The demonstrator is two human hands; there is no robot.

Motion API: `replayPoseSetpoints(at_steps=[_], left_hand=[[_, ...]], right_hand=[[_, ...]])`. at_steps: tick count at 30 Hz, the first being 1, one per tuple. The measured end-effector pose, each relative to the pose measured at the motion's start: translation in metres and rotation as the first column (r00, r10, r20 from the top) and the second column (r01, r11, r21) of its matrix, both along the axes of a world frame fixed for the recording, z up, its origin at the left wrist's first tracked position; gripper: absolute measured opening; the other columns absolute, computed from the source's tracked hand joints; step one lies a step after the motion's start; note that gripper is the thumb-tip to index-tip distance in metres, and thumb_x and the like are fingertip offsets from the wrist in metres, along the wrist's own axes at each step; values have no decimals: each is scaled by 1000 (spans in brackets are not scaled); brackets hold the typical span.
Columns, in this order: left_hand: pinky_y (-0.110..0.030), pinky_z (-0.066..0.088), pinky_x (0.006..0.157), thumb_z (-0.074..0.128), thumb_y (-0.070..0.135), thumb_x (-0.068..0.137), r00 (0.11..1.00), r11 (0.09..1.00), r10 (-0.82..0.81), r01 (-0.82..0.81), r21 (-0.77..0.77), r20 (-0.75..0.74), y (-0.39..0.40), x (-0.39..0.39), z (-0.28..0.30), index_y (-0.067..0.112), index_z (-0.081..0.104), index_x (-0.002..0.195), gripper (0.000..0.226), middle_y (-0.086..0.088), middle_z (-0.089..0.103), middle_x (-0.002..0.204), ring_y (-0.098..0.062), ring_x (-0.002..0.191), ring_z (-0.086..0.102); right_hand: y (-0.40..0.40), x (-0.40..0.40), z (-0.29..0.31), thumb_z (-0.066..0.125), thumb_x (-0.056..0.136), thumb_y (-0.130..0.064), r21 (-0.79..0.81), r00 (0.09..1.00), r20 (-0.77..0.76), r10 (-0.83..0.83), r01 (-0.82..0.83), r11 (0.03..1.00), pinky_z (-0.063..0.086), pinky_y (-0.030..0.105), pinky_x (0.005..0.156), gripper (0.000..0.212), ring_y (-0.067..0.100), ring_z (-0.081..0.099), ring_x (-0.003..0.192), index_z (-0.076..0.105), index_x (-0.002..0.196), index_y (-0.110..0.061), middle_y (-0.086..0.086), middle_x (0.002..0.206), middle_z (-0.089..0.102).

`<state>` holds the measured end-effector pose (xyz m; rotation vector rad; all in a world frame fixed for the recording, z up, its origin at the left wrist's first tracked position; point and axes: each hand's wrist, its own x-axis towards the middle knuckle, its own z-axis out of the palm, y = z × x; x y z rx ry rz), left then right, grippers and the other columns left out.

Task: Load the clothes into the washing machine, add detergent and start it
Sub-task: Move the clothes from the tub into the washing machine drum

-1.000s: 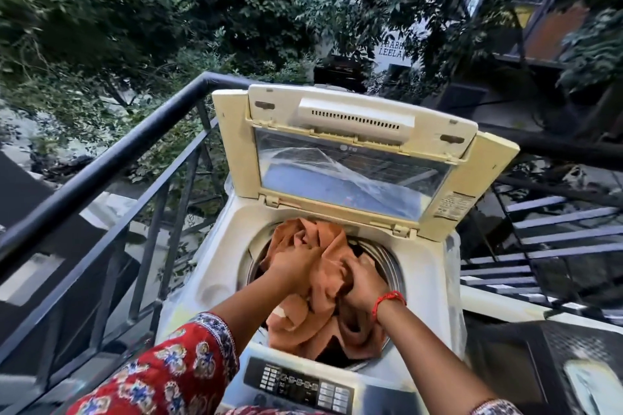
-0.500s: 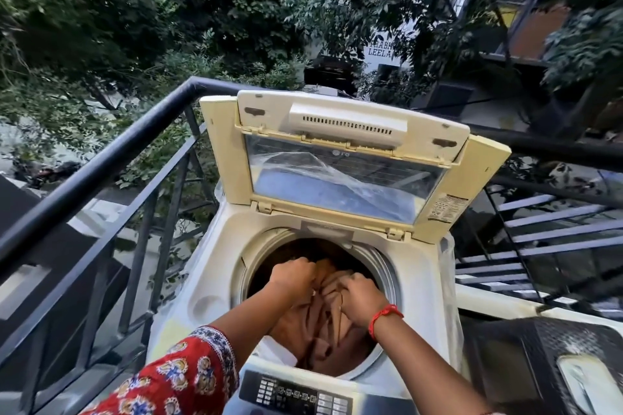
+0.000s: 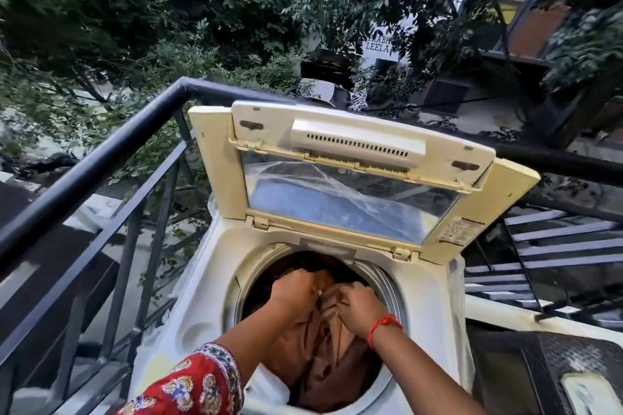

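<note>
Hands meet inside the round mouth of the washing machine (image 3: 209, 283), low in the centre of the frame. The left hand (image 3: 296, 291) is curled into a fist around a fold of the brown cloth (image 3: 323, 360), and the right hand (image 3: 357, 308), just beside it, is likewise closed on the same bunched fabric. The cloth lies in the drum, filling most of the opening below the hands, with a white piece (image 3: 269, 387) showing at the lower left edge of the drum. A red thread bracelet (image 3: 382, 327) circles the right wrist, and a red floral sleeve (image 3: 192, 384) covers the left arm at the bottom of the frame.

The cream lid (image 3: 357, 178) stands raised and tilted back behind the drum, its clear window showing crumpled plastic and something blue. A warning label (image 3: 456, 231) sits on the lid's right edge. A black railing (image 3: 101, 158) runs diagonally across the left side, meeting the machine near the lid's upper left corner. Trees fill the upper frame; a building sign reading "LEELA" (image 3: 379, 47) shows upper right of centre.
</note>
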<state>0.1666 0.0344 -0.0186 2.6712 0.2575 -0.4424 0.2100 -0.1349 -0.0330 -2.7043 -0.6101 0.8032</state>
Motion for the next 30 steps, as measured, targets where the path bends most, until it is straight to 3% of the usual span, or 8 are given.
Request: replayPoseSetpoints(at_steps=[2, 4, 6, 8, 11, 19, 23, 30], left_hand=[[-34, 50, 71, 50, 43, 91, 981, 969, 192, -193, -157, -21, -2, 9, -9, 18, 63, 92, 28, -8, 70, 98, -31, 94, 66], [-33, 51, 70, 53, 45, 92, 884, 778, 446, -461, -427, -141, -5, 22, -19, 12, 61, 83, 35, -12, 70, 90, -32, 89, 66], [-36, 54, 66, 55, 45, 93, 651, 247, 604, -702, -668, -461, -11, 38, -20, 8, 60, 106, 39, -8, 66, 91, -27, 86, 65], [-33, 53, 66, 54, 39, 96, 518, -206, 546, -679, -705, -659, -17, 55, -16, 10, 49, 120, 37, -2, 57, 96, -20, 90, 59], [-31, 51, 74, 51, 35, 97, 483, -473, 492, -550, -688, -725, -18, 66, -7, 8, 46, 127, 41, -6, 55, 111, -24, 110, 56], [-24, 53, 75, 52, 41, 94, 526, -475, 426, -562, -677, -736, -8, 58, -31, 5, 55, 121, 46, -7, 63, 103, -17, 94, 62], [-23, 54, 75, 52, 42, 95, 557, -417, 442, -567, -710, -704, -7, 44, -38, 9, 60, 109, 37, -6, 66, 102, -16, 95, 65], [-29, 54, 82, 55, 41, 93, 557, -377, 458, -585, -718, -693, -5, 21, -47, 9, 54, 124, 45, -11, 65, 117, -23, 108, 64]], right_hand=[[5, 11, -25, 64, 76, -27, 135, 966, -149, -214, 234, 963, 52, 34, 82, 16, 25, 64, 91, 66, 91, -22, 8, 94, 68], [13, 24, -45, 71, 78, -20, 273, 803, -393, -448, 567, 777, 50, 33, 70, 12, 20, 63, 73, 65, 88, -19, 3, 78, 68], [31, 29, -23, 62, 88, -10, 311, 488, -714, -502, 864, 397, 46, 33, 61, 13, 20, 57, 67, 60, 101, -13, 6, 76, 62], [43, 39, -4, 51, 96, -7, 208, 224, -892, -393, 975, 83, 48, 27, 59, 8, 16, 55, 70, 57, 95, -13, 4, 78, 59], [54, 52, 8, 45, 98, -12, 71, 26, -968, -251, 982, -173, 47, 19, 51, 21, 14, 51, 68, 56, 80, -11, 4, 69, 58], [50, 47, -2, 47, 95, -15, -64, -113, -985, -128, 940, -336, 55, 23, 54, 21, 19, 66, 59, 57, 77, -9, 9, 58, 64], [42, 34, -11, 46, 95, -13, -94, -134, -987, -92, 934, -344, 57, 27, 54, 22, 21, 70, 54, 58, 78, -5, 12, 59, 68], [37, 15, -18, 46, 95, -14, -107, -146, -984, -102, 941, -320, 58, 30, 59, 18, 23, 71, 58, 59, 87, -3, 14, 65, 70]])
